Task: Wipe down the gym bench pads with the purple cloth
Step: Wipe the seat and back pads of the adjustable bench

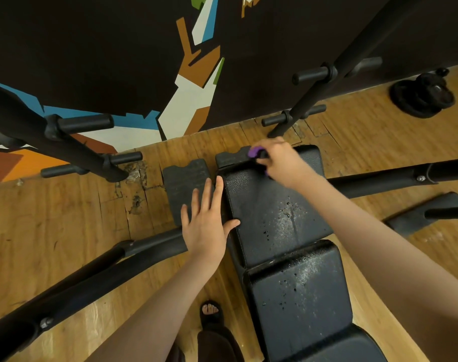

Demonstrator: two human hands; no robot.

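A black gym bench runs away from me, with a worn back pad (272, 212) and a cracked seat pad (301, 288) nearer to me. My right hand (280, 159) is closed around the purple cloth (255, 152) at the far end of the back pad; only a small bunch of cloth shows past the fingers. My left hand (209, 220) lies flat with fingers spread on the left edge of the back pad, holding nothing.
Black rack uprights (335, 71) with peg arms stand left and right of the bench head. Frame tubes (149, 246) cross the wooden floor. Two black rubber mats (183, 184) lie by the wall. Weight plates (422, 96) sit at the far right. My sandalled foot (211, 313) is left of the seat.
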